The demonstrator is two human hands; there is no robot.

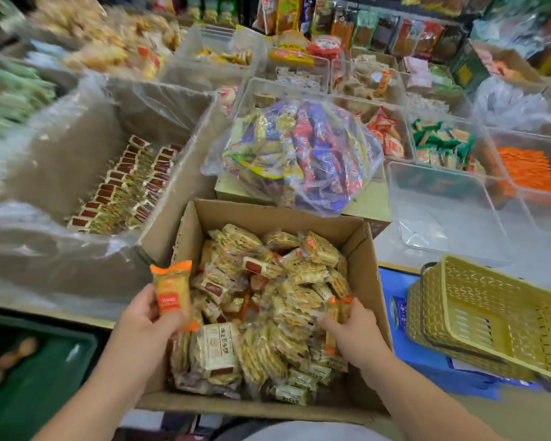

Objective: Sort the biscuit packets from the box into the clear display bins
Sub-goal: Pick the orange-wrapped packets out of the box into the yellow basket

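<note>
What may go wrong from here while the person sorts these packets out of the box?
1. The left-hand grip holds the orange packet only by its lower half; it might slip back into the cardboard box.
2. The right-hand grip digs among loose biscuit packets; pressing could crack biscuits.
3. The empty clear bin lies beyond the box; a tossed packet may miss it.

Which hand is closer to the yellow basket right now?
Right. The right hand is in the cardboard box, among packets by its right wall, just across from the yellow basket. The left hand holds an orange packet over the box's left edge, farther away.
</note>
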